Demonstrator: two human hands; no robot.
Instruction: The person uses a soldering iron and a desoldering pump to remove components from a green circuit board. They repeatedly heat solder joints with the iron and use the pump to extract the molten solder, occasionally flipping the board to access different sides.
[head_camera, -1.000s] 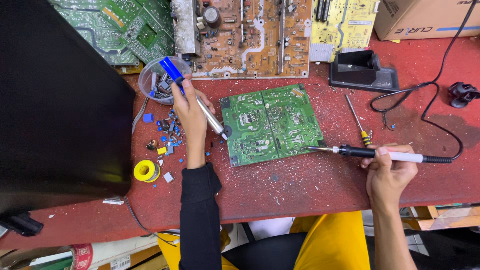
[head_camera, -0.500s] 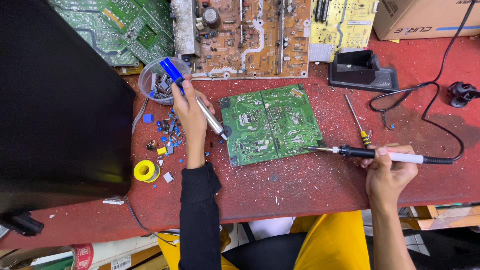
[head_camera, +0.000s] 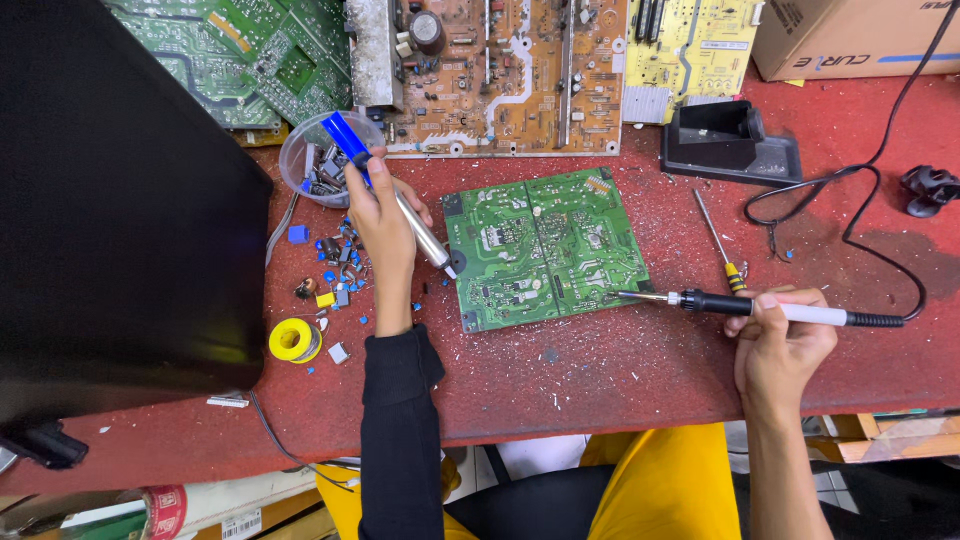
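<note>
My left hand (head_camera: 385, 235) grips the blue-and-silver desoldering pump (head_camera: 400, 205); my right hand (head_camera: 780, 345) clamps the black-handled soldering iron (head_camera: 760, 308) beside the green circuit board (head_camera: 545, 245). Its hot tip could scorch the board.

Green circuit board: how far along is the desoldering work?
Done: loose parts lie piled beside the green circuit board. In hand: left hand holds a desoldering pump, right hand a soldering iron with its tip at the board's edge. Left: many solder joints remain.
</note>
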